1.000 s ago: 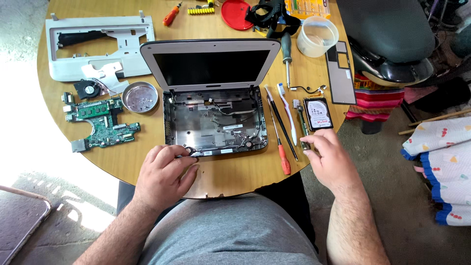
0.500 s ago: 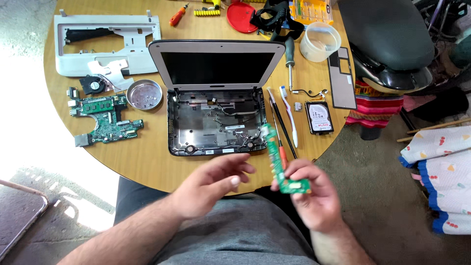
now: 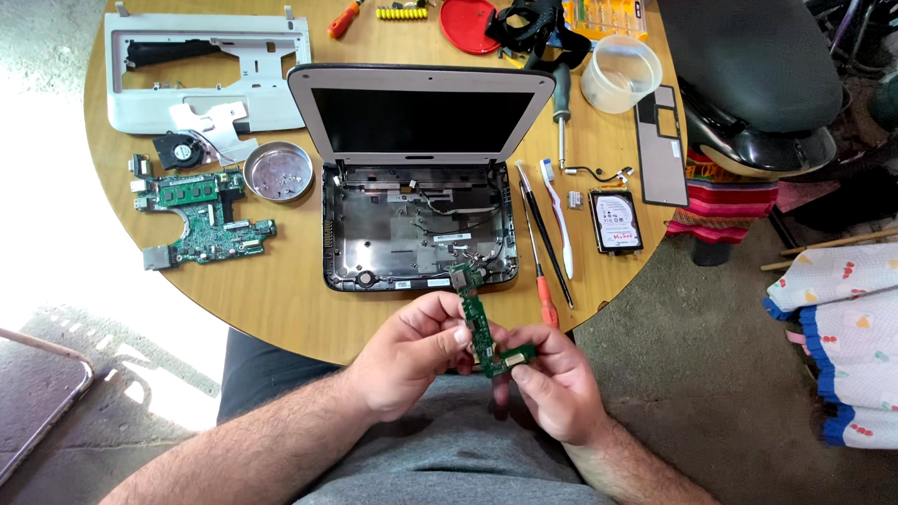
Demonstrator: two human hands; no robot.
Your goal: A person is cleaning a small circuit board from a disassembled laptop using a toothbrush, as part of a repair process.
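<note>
A small narrow green circuit board (image 3: pixel 479 318) is held upright over my lap, just off the near edge of the round wooden table (image 3: pixel 281 299). My left hand (image 3: pixel 412 351) pinches its middle and my right hand (image 3: pixel 547 379) grips its lower end. Just beyond the board lies an opened small laptop (image 3: pixel 416 178) with its screen up and its gutted base showing wires.
A green motherboard (image 3: pixel 201 220), a fan (image 3: pixel 178 150), a metal dish (image 3: pixel 278 171) and a grey keyboard frame (image 3: pixel 206 70) lie left. Screwdrivers (image 3: pixel 540 252), a toothbrush (image 3: pixel 558 220), a hard drive (image 3: pixel 616 220), a plastic cup (image 3: pixel 620 73) and a dark panel (image 3: pixel 660 145) lie right.
My right hand lifted the small green board from beside the hard drive and brought it toward me. My left hand left the laptop base and joined it on the board.
</note>
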